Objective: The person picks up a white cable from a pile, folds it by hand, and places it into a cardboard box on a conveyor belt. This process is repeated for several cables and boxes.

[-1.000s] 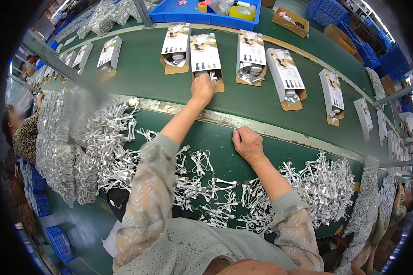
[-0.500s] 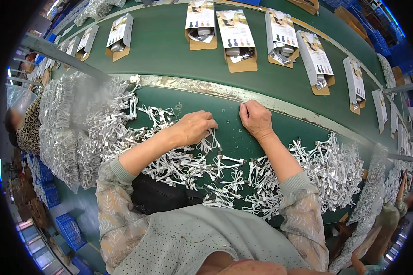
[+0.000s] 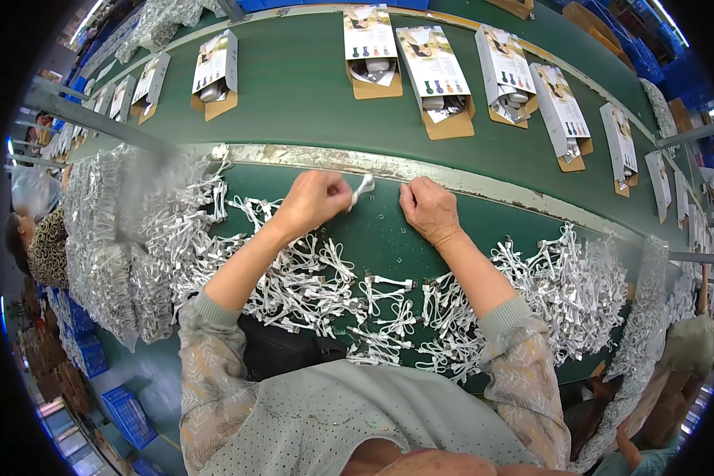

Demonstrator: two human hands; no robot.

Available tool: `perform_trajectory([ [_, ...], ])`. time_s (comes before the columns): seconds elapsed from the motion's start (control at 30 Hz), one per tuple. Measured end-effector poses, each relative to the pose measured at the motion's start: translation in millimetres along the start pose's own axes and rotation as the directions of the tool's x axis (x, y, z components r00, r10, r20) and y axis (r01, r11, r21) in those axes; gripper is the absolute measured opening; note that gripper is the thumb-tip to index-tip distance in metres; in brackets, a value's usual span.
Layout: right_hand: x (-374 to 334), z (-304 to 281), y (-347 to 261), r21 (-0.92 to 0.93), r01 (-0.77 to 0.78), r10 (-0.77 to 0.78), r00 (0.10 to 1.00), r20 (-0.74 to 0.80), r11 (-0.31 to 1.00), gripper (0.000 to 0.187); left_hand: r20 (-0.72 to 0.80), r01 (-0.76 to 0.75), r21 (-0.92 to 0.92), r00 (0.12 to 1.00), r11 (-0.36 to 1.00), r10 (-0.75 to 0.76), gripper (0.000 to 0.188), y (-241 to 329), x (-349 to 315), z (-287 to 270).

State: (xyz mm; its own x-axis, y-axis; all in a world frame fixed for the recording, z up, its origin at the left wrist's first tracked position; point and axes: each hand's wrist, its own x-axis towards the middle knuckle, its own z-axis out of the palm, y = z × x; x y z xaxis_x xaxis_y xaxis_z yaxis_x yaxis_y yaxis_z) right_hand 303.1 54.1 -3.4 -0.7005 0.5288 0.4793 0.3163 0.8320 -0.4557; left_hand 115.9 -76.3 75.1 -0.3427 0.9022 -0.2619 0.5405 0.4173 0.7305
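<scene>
Between the fingers of my left hand (image 3: 319,200) hangs a white bundled cable (image 3: 362,189), slightly blurred, near the metal rail. My right hand (image 3: 430,208) rests curled on the green tabletop just right of it; its fingers are bent in, and whatever they may hold is hidden. Below my left forearm spreads a heap of white bundled cables (image 3: 297,289) with metal plugs. Another cable heap (image 3: 571,289) lies to the right of my right forearm. A few tiny clear bits are scattered on the green surface between my hands.
Beyond the worn metal rail (image 3: 293,156), open printed boxes (image 3: 436,75) lie on a green conveyor belt (image 3: 293,87). Clear bags of cables (image 3: 103,238) are stacked at the left. A grey metal bar (image 3: 95,119) crosses there. A black bag (image 3: 278,349) sits near my waist. Other people are at both sides.
My left hand has risen toward the rail, lifting a white cable away from the heap. My right hand has shifted slightly left. The boxes appear a little further right and lower.
</scene>
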Motion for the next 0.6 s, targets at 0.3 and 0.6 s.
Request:
perform_trajectory([
  [0.3,-2,1,-1,0.024,-0.003,0.003,1.0,0.002,1.0,0.019,-0.616,0.008,0.015,0.788,1.0,0.003,0.021,13,183,54],
  [0.6,-5,0,3,0.022,-0.031,0.031,0.999,0.027,0.999,0.018,-0.193,-0.4,0.013,0.898,0.916,0.395,0.024,29,138,42],
])
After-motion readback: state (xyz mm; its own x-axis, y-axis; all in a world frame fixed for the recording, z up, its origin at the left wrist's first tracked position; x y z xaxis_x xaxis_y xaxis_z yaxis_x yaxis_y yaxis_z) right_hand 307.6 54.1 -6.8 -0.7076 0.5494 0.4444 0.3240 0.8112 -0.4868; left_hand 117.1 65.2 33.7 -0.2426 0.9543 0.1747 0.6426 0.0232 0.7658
